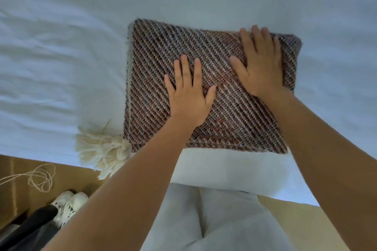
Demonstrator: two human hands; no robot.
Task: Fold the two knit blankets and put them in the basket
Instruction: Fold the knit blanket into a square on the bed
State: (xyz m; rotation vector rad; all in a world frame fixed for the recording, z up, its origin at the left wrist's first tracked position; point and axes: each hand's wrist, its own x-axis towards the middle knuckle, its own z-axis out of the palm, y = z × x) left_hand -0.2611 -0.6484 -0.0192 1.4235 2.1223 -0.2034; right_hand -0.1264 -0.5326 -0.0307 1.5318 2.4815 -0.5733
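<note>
I see both hands flat on folded knit blanket [214,87] on bed [61,47]. Left hand [189,96] spread, palm down, pressing blanket near middle. Right hand [263,63] beside it, fingers loosely together, thumb out, pressing toward far right corner. Cream tassel [104,151] at blanket corner, left of and nearer than left hand. No readable writing or labels. Twine [40,177] on floor [16,189], shoes [69,204] just nearer than it.
</note>
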